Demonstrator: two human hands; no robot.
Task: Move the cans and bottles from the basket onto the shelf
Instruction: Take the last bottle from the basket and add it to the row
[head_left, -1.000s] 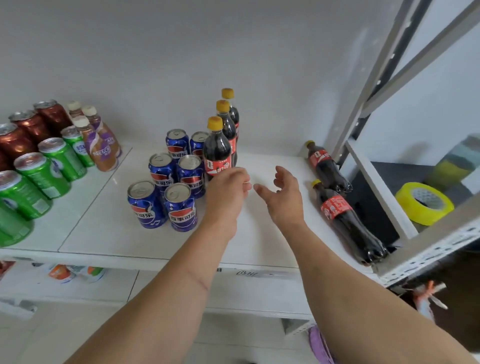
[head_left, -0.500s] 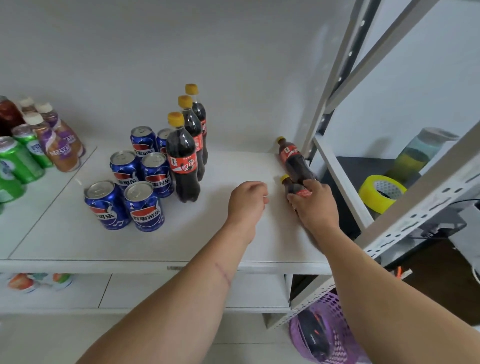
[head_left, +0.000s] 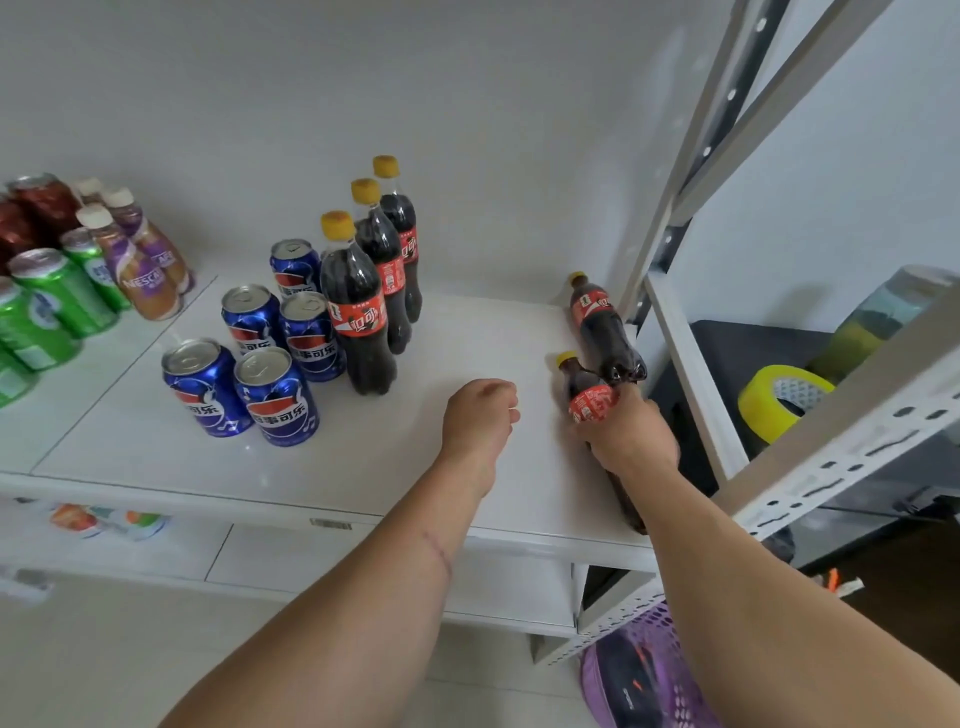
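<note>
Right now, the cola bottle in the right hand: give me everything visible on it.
The cola bottle is clear plastic with dark drink inside, a yellow cap and a red label. It lies on its side at the right edge of the white shelf, cap pointing to the back. The right hand grips its middle, hiding most of the body. Its neck lies close to another lying bottle; contact unclear.
</note>
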